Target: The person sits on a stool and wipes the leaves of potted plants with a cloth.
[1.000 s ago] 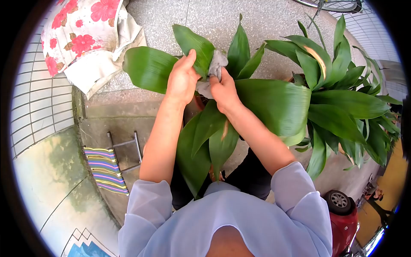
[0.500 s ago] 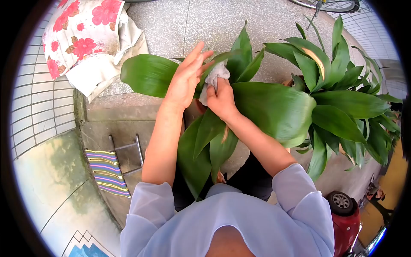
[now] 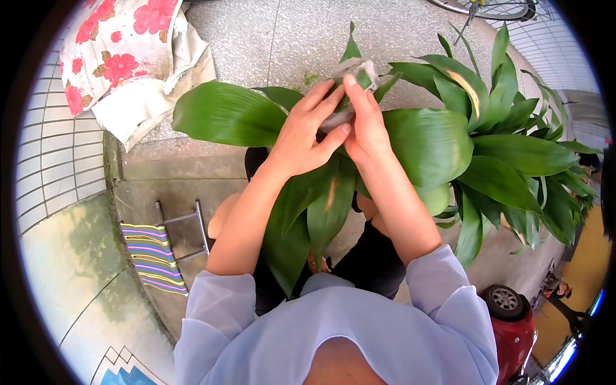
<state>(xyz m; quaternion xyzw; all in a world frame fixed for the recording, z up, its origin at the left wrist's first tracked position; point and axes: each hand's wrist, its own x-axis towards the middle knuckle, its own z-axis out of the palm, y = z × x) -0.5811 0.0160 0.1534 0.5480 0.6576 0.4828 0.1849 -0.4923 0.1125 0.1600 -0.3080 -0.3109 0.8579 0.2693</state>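
Observation:
Both hands meet over a potted plant whose broad green leaves [image 3: 224, 114] spread out on all sides. My right hand [image 3: 369, 122] is closed on a crumpled grey cloth [image 3: 367, 69], which lies around a leaf, a bit of green showing through it. Against the near side of the cloth rests my left hand [image 3: 307, 131], its fingers apart and thumb stretched toward my right hand; whether it also grips the leaf is hidden. A brown-streaked leaf [image 3: 332, 192] hangs below the hands. The pot is hidden.
A second leafy plant [image 3: 513, 151] stands at the right. At the left are a floral cloth cover [image 3: 122, 58] and a striped folding stool [image 3: 154, 258]. A bicycle wheel [image 3: 494, 8] shows at the top, a red vehicle [image 3: 513, 340] at lower right.
My left hand has moved right, from beside the leaf to the cloth. My right hand has shifted up and right with the cloth, now around another part of the foliage.

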